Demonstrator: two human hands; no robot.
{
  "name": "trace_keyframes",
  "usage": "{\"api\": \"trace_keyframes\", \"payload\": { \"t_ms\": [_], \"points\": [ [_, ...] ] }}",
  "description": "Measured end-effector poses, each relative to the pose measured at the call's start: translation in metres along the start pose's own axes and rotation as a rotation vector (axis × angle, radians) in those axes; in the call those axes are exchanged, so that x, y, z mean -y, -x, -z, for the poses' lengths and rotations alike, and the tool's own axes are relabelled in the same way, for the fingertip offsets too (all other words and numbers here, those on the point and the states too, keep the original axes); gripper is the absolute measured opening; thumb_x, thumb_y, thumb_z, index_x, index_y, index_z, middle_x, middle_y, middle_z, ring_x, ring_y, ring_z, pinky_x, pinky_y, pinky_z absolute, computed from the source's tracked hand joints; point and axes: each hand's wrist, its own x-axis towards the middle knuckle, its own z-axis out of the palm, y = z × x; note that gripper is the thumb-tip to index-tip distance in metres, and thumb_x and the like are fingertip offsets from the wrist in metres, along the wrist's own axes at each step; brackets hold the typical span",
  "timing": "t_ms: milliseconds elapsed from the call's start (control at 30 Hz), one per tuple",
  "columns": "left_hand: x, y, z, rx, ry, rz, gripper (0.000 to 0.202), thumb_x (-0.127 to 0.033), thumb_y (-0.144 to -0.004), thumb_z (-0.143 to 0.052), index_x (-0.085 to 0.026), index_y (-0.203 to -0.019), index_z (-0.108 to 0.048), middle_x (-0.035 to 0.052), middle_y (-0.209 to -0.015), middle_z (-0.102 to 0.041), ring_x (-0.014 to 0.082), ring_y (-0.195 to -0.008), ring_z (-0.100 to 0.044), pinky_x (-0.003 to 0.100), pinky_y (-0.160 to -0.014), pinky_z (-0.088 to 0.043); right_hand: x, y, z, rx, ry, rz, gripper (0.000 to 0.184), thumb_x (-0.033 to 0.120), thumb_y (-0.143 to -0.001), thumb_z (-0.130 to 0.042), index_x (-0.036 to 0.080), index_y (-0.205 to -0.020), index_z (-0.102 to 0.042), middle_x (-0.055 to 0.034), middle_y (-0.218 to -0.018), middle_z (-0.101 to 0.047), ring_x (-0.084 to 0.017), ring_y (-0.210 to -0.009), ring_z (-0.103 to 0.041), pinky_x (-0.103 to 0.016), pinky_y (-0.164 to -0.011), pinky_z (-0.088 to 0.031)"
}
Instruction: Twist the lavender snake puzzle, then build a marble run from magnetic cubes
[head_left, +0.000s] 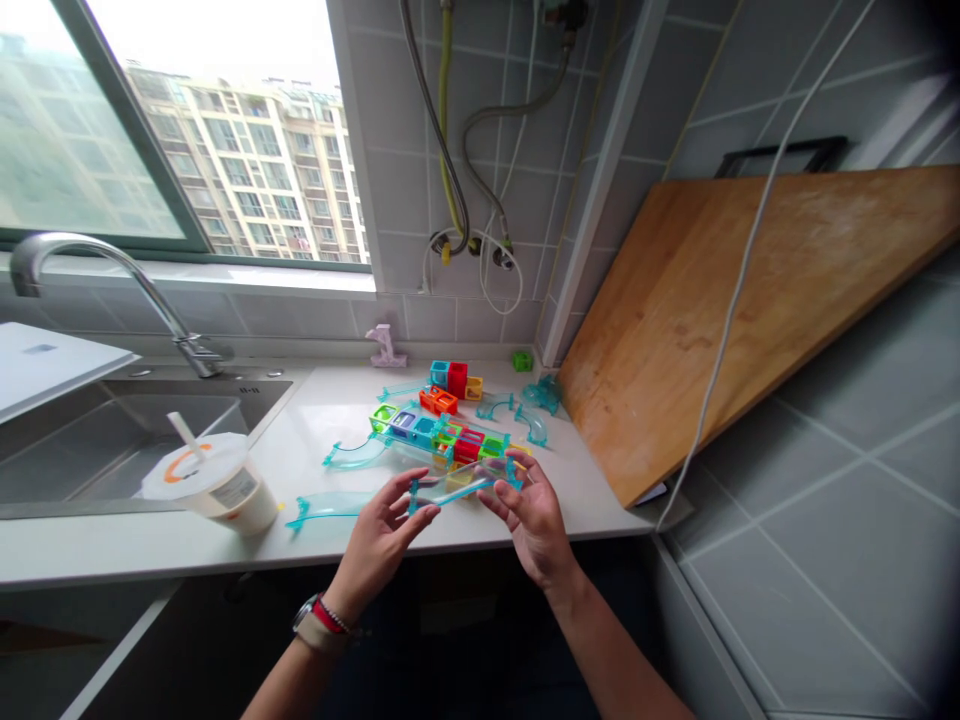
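Note:
A clear straight track piece (461,487) with teal ends is held level above the counter's front edge. My left hand (382,535) pinches its left end. My right hand (529,515) grips its right end. Just behind the piece lies a row of coloured cube blocks (439,436) joined on the white counter (315,425). A second small cluster of cubes (450,385) sits further back. Curved teal track pieces (352,455) lie to the left, with another curved track piece (322,508) near the front edge.
A lidded white drink cup with a straw (217,483) lies at the sink's (112,440) edge on the left, below a tap (112,280). A large wooden board (750,300) leans on the right wall. More curved pieces (532,410) and a green cube (522,361) lie near it.

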Motion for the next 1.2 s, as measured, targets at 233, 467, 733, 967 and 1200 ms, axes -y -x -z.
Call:
{"api": "trace_keyframes", "payload": {
  "t_ms": [233,467,733,967,1200],
  "points": [
    [-0.012,0.013,0.041,-0.178,-0.165,-0.152,0.044,-0.038,-0.081,-0.081,-0.022,-0.118,-0.062,0.0078,-0.110,-0.072,0.0211,-0.090,-0.072,0.039,-0.086,-0.062,-0.028,0.001,0.027,-0.063,0.521,0.180,0.037,0.039,-0.083,-0.080,0.024,-0.115,-0.069,-0.0093,-0.118,-0.070,-0.021,-0.092,-0.068,-0.031,-0.074,-0.058],
    [-0.009,0.027,0.026,-0.236,-0.310,-0.178,0.044,-0.041,-0.082,-0.079,-0.024,-0.118,-0.062,0.0084,-0.109,-0.072,0.0247,-0.093,-0.073,0.043,-0.085,-0.065,-0.040,0.001,0.040,-0.012,0.779,0.262,0.017,0.038,-0.092,-0.067,0.023,-0.098,-0.073,-0.0068,-0.099,-0.071,-0.022,-0.087,-0.068,-0.031,-0.070,-0.055],
    [-0.024,0.019,0.022,-0.131,-0.129,-0.164,0.050,-0.037,-0.087,-0.075,-0.026,-0.132,-0.059,0.0106,-0.125,-0.068,0.0227,-0.097,-0.073,0.039,-0.085,-0.064,-0.037,0.002,0.033,0.024,0.736,0.286,0.040,0.036,-0.088,-0.073,0.027,-0.126,-0.066,-0.0078,-0.117,-0.069,-0.020,-0.088,-0.068,-0.032,-0.073,-0.059],
    [-0.042,-0.001,0.038,0.073,-0.088,-0.050,0.064,-0.040,-0.087,-0.075,-0.026,-0.145,-0.054,0.0147,-0.135,-0.065,0.0261,-0.101,-0.072,0.045,-0.093,-0.062,-0.019,0.009,0.023,0.187,0.672,0.273,0.042,0.038,-0.082,-0.081,0.029,-0.121,-0.072,-0.0077,-0.119,-0.066,-0.018,-0.082,-0.068,-0.030,-0.065,-0.060],
    [-0.039,-0.017,0.021,-0.124,0.194,0.042,0.072,-0.046,-0.082,-0.080,-0.020,-0.142,-0.049,0.0183,-0.135,-0.067,0.0301,-0.112,-0.071,0.050,-0.096,-0.061,-0.029,0.010,0.011,0.116,0.642,0.295,0.047,0.038,-0.078,-0.085,0.029,-0.121,-0.070,-0.0078,-0.119,-0.063,-0.021,-0.088,-0.069,-0.038,-0.078,-0.067]
  ]
}}
